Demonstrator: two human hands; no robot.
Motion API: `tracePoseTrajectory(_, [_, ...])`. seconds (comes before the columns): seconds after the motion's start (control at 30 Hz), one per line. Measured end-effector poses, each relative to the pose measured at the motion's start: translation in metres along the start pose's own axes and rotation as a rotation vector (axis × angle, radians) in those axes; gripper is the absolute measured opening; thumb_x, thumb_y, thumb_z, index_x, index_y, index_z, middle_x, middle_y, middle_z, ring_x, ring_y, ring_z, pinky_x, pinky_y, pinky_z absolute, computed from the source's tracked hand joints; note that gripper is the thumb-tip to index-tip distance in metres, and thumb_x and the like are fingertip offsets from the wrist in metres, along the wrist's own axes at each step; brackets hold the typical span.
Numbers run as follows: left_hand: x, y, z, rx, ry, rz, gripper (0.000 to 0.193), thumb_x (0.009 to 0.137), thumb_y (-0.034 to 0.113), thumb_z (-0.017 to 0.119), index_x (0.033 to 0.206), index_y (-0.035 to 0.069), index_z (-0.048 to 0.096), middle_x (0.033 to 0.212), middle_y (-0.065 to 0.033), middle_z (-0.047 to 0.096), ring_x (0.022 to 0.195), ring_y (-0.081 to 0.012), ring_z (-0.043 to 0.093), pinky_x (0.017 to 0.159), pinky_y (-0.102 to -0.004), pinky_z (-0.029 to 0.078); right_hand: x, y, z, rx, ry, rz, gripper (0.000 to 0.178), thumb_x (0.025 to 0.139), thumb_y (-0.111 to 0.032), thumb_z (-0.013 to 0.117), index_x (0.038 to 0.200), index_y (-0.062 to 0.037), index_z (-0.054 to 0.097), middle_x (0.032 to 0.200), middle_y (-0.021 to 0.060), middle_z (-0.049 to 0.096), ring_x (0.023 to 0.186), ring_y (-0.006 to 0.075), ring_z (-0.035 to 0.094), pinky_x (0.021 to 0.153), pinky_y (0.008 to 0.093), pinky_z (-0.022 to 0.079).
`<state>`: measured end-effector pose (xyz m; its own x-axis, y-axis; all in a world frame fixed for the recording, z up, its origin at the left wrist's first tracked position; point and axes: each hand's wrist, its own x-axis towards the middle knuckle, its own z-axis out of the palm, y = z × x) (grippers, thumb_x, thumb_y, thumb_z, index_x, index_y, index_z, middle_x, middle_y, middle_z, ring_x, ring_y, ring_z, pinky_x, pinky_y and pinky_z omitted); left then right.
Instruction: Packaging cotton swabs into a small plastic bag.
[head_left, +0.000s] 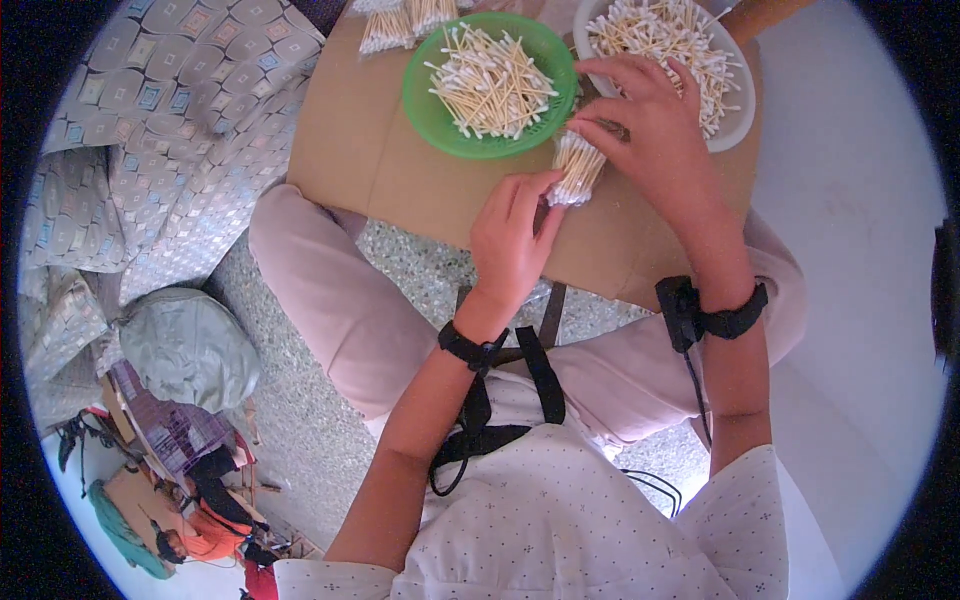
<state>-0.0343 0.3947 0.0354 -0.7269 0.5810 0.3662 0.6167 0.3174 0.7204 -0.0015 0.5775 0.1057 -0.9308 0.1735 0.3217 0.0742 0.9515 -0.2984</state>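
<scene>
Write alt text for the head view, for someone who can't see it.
The left hand holds a cotton swab bundle by its lower end, the right hand at its upper end, over cardboard. Beyond sit a green basket and a white bowl, both holding loose swabs.

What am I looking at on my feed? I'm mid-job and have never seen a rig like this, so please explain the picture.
There is no robot here: you see a seated person's two bare hands. The single picture comes from a wide fisheye camera worn on the head, looking down, so edges bend near the rim; its left is the person's left.

On the brown cardboard surface sit a green basket and a white bowl, both containing loose cotton swabs. More swab bundles lie at the far edge.

The left hand holds the near end of a swab bundle. The right hand is at its far end; whether it grips is unclear.
</scene>
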Motion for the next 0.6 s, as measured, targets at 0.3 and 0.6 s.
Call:
tracePoseTrajectory(0.3, [0.0, 0.0, 0.001, 0.006, -0.007, -0.036, 0.037, 0.074, 0.004, 0.074, 0.108, 0.008, 0.063, 0.089, -0.0078, 0.06, 0.065, -0.0185, 0.057, 0.058, -0.0299, 0.048, 0.001, 0.013, -0.008, 0.044, -0.019, -0.043, 0.02, 0.086, -0.026, 0.061, 0.09, -0.0126, 0.076, 0.134, 0.0011, 0.055, 0.132, 0.025, 0.04, 0.113, 0.0513, 0.016])
tracePoseTrajectory(0.6, [-0.008, -0.002, 0.001, -0.094, 0.058, -0.109, 0.032, 0.073, -0.002, 0.071, 0.102, 0.009, 0.063, 0.096, -0.0085, 0.061, 0.076, -0.0238, 0.063, 0.064, -0.0328, 0.052, 0.002, 0.017, -0.013, 0.008, 0.014, -0.14, 0.021, 0.081, -0.033, 0.067, 0.084, -0.0135, 0.073, 0.118, 0.0028, 0.062, 0.12, 0.0291, 0.049, 0.104, 0.0473, 0.03])
